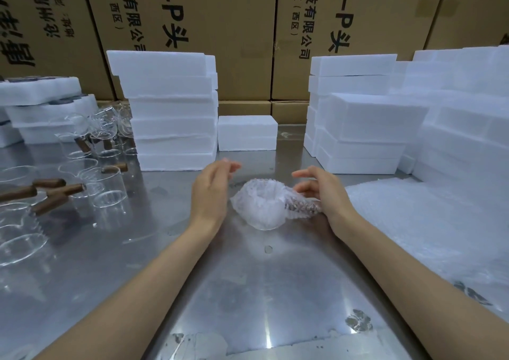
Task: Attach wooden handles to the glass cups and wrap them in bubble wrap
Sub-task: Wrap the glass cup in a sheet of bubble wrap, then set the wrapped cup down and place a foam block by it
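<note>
glass cup swaddled in clear bubble wrap (260, 208) lay on its side near the middle of the scuffed steel table (248, 291), its open mouth turned up toward the camera and its brown wooden handle (301, 207), also under wrap, pointing to the person's right. the right hand (322, 191) sat at that handle end, palm against the wrapped handle, fingers loosely curled and a little apart above it; whether they actually pinched the wrap i could not tell. the left hand (210, 189) hovered just beside the bundle on the other side, clear of it, fingers relaxed, slightly spread and holding nothing.

to the right of the bundle a flat pile of bubble wrap sheets (429, 222) covered the table's edge. on the left stood a cluster of bare clear glass cups with brown wooden handles (82, 186), some upright, some jumbled behind. white foam blocks were stacked in a tall pile at centre left (170, 112), a low pair at centre (247, 132), and larger piles at right (366, 128). white foam trays (41, 103) sat at far left. behind everything rose brown cardboard cartons printed with black characters (220, 15).
</note>
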Demonstrator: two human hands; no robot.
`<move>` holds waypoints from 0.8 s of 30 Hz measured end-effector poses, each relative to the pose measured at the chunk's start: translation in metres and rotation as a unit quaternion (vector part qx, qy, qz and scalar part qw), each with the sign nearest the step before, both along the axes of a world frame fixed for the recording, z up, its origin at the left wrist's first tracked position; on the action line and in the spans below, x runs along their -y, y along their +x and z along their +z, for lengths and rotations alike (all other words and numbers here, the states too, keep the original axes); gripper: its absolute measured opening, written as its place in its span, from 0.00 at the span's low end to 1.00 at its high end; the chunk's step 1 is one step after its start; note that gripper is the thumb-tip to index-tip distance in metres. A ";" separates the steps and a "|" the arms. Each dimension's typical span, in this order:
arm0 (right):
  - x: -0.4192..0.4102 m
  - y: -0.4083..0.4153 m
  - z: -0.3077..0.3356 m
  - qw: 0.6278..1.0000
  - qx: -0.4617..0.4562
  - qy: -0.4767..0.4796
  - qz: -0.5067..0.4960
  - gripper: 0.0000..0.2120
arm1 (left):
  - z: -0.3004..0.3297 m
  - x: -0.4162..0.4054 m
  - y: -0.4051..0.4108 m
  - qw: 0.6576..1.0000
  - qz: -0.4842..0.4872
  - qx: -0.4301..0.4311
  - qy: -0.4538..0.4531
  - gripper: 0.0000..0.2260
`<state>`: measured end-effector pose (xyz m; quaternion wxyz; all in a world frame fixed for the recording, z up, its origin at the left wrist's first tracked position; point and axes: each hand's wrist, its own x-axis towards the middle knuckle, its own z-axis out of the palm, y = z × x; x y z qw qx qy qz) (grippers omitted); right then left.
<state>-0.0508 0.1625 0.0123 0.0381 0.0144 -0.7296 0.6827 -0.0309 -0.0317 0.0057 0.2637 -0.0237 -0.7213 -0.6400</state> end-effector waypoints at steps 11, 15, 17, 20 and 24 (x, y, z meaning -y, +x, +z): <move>0.019 -0.075 -0.003 0.999 0.010 -0.007 -0.049 0.06 | -0.011 -0.004 -0.087 0.978 0.049 0.160 -0.124 0.22; 0.030 -0.113 -0.002 0.998 0.010 -0.005 -0.061 0.16 | -0.006 -0.011 -0.126 0.979 0.082 0.156 -0.103 0.20; 0.034 -0.132 -0.001 0.998 0.009 0.013 -0.068 0.20 | -0.004 -0.011 -0.145 0.976 0.120 0.145 -0.110 0.16; 0.036 -0.160 -0.003 0.996 0.022 0.024 -0.079 0.12 | -0.004 -0.011 -0.167 0.968 0.157 0.145 -0.132 0.14; 0.035 -0.188 -0.001 0.995 0.030 0.041 -0.090 0.12 | -0.003 -0.012 -0.184 0.963 0.168 0.176 -0.118 0.21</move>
